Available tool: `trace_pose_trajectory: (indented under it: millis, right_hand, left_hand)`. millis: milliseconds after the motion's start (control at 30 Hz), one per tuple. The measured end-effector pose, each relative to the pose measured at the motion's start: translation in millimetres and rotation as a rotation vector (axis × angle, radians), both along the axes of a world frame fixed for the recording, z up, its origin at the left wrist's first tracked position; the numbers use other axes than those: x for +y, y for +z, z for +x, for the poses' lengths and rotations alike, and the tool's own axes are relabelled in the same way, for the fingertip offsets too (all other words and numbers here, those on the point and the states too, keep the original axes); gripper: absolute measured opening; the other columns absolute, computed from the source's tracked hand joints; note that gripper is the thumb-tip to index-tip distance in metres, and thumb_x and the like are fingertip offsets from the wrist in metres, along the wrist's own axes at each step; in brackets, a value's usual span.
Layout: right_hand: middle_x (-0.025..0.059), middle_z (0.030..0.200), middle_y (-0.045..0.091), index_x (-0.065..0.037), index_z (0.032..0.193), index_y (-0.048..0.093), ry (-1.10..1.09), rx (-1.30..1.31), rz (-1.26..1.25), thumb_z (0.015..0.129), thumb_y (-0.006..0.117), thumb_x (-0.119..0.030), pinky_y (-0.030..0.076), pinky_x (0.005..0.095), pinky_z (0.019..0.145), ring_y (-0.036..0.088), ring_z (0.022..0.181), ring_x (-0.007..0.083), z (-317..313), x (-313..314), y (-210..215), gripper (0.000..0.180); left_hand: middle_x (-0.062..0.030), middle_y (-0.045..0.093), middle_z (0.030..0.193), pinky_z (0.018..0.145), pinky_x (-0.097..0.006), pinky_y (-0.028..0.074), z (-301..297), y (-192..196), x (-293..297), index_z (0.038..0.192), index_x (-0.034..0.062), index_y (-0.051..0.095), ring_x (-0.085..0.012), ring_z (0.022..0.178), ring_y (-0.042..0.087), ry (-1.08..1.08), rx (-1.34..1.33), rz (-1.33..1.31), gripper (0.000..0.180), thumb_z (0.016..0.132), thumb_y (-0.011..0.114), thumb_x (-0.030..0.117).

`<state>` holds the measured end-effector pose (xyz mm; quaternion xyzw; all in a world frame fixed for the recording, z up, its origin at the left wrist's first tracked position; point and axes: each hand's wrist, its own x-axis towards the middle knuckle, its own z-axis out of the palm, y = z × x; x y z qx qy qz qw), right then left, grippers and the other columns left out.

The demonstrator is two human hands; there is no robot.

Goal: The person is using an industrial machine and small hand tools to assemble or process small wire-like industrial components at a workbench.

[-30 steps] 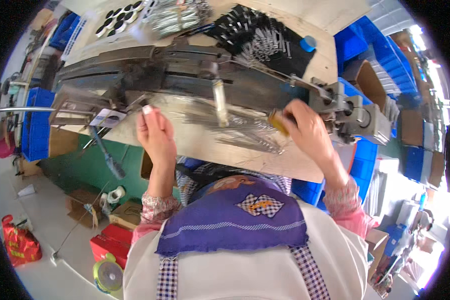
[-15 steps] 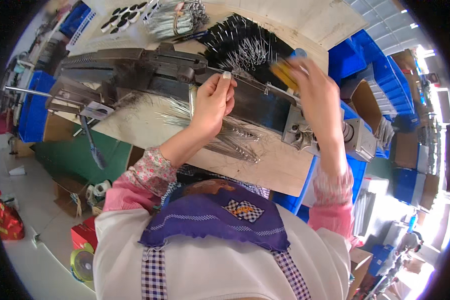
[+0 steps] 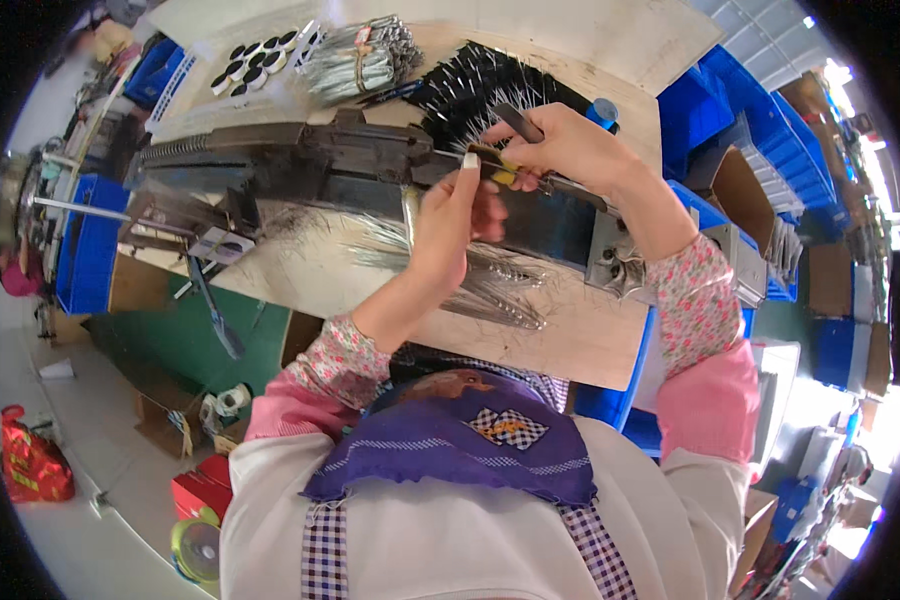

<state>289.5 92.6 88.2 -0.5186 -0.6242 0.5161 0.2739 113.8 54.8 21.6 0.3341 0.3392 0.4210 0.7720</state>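
Yellow-and-dark hand tool [image 3: 518,122] was over the machine bed [image 3: 550,232]. Above that bed, my left hand [image 3: 450,225] stood thumb-up, fingers curled, contents undeterminable. Further right, my right hand [image 3: 578,150] had its fingers wrapped round the tool; a loose grip could drive it into my left thumb.

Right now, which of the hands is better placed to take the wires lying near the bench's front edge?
Probably left: the left hand is nearer those wires, and the right hand holds a partly yellow tool.

Red bag [image 3: 35,458], red box [image 3: 202,487], blue bin [image 3: 90,265]
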Motion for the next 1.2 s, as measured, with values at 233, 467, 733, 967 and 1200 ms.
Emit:
trace_pose_trajectory:
  millis: [233, 467, 733, 967, 1200]
  right_hand:
    - [0.0139, 0.1, 0.065, -0.003, 0.113, 0.063, 0.21, -0.442, 0.34, 0.092, 0.053, -0.019, 0.051, 0.0321, 0.074, 0.061, 0.083, 0.0252, 7, 0, 3, 0.028]
    - [0.0093, 0.099, 0.055, -0.01, 0.112, 0.065, -0.011, -0.725, 0.855, 0.076, 0.06, -0.007, 0.042, 0.0382, 0.082, 0.052, 0.093, 0.0251, -36, -48, -4, 0.036]
    - [0.0052, 0.072, 0.06, -0.009, 0.087, 0.072, -0.146, -0.503, 0.605, 0.075, 0.07, -0.012, 0.039, 0.0329, 0.073, 0.058, 0.07, 0.0218, -19, -25, 5, 0.012]
    - [0.0038, 0.074, 0.06, -0.011, 0.087, 0.072, -0.074, -0.531, 0.695, 0.075, 0.068, -0.01, 0.038, 0.0338, 0.076, 0.058, 0.073, 0.0229, -29, -22, 2, 0.012]
    - [0.003, 0.072, 0.059, -0.011, 0.087, 0.071, -0.051, -0.588, 0.768, 0.075, 0.068, -0.01, 0.037, 0.0349, 0.077, 0.058, 0.072, 0.0226, -25, -24, 3, 0.012]
  left_hand:
    - [-0.0161, 0.05, 0.125, 0.11, -0.04, 0.031, 2, 16, 5, 0.129, -0.0016, 0.041, -0.0259, 0.124, 0.045, -0.094, -0.518, -0.268, 0.071, 0.095, 0.032, 0.06]
    - [-0.0146, 0.051, 0.124, 0.109, -0.037, 0.032, -21, 11, 12, 0.126, -0.0024, 0.043, -0.0255, 0.122, 0.046, -0.094, -0.738, -0.383, 0.069, 0.096, 0.033, 0.059]
    - [-0.0152, 0.049, 0.131, 0.112, -0.037, 0.03, -24, 19, -3, 0.131, -0.0029, 0.04, -0.0245, 0.126, 0.044, 0.015, -0.628, -0.309, 0.067, 0.098, 0.03, 0.054]
    - [-0.0125, 0.048, 0.132, 0.112, -0.037, 0.029, -23, 15, -3, 0.13, -0.0023, 0.042, -0.023, 0.127, 0.043, 0.006, -0.646, -0.237, 0.062, 0.099, 0.032, 0.051]
    - [-0.0177, 0.048, 0.131, 0.112, -0.038, 0.03, -21, 22, -1, 0.13, -0.0073, 0.04, -0.027, 0.125, 0.045, 0.019, -0.562, -0.224, 0.068, 0.098, 0.03, 0.053]
